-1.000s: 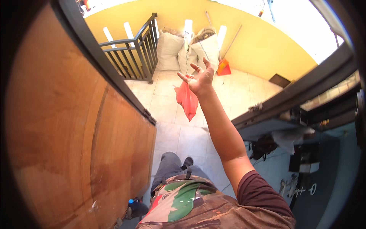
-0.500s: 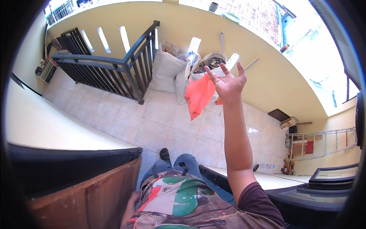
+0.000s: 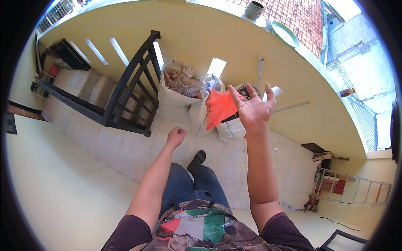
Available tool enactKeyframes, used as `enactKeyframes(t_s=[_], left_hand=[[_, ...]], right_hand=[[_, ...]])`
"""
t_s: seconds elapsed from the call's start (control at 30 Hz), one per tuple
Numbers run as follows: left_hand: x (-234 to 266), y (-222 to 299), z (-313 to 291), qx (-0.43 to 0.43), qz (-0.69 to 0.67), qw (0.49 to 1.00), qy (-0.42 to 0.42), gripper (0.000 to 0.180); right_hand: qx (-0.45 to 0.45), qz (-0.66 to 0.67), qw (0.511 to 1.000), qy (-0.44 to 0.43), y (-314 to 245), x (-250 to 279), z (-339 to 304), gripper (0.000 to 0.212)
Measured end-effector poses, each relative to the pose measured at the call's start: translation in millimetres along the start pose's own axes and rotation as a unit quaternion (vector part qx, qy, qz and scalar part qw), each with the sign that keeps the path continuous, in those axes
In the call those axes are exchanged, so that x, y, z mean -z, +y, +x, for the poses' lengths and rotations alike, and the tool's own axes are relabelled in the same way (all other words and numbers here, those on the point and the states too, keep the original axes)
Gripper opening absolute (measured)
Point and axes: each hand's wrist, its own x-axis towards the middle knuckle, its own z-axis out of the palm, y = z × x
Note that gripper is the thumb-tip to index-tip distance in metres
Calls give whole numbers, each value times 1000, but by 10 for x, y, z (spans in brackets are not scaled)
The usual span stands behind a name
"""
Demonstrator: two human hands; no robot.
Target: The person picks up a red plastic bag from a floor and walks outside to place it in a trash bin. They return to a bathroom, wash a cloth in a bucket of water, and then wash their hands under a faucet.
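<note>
My right hand [image 3: 256,109] reaches forward with the palm up and the fingers spread. A red plastic bag [image 3: 219,109] is against its left side and runs behind the fingers. How the bag meets the hand is hidden. Behind the fingers and the bag stands an open white sack [image 3: 233,131] with dark stuff inside. My left hand [image 3: 177,137] is raised over the tiled floor, its fingers curled closed, and nothing shows in them. Ahead of it is a tall white sack [image 3: 178,106], full of clear plastic bottles and wrappers [image 3: 184,81].
A black railing [image 3: 125,90] borders steps at the left. Along the yellow wall [image 3: 201,31] lies a ledge with a cup [image 3: 253,10] and a green-rimmed dish [image 3: 284,34]. A ladder [image 3: 356,186] and wood pieces [image 3: 323,155] are at the right.
My left hand has come up from beside my body to in front of me, fingers curled. The brown door panel has left view. The red bag remains beside my right hand.
</note>
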Motion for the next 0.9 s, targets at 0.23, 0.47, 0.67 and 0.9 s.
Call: enactKeyframes(t_s=[0.23,0.47,0.67,0.9], left_hand=[[-1148,247,2073,61,89,994,-21,57],[-1869,317,2830,176,127,974,-61,79],[-1932,-226,3175,-29,130,987,88,55],[-1725,122,2833,178,-181,966,52,50]], right_hand=[[-8,67,996,53,-180,232,1746,64],[24,63,983,170,-253,798,2779,58],[-42,-96,970,218,-73,1018,3039,54],[36,-144,965,214,296,1613,3046,39]])
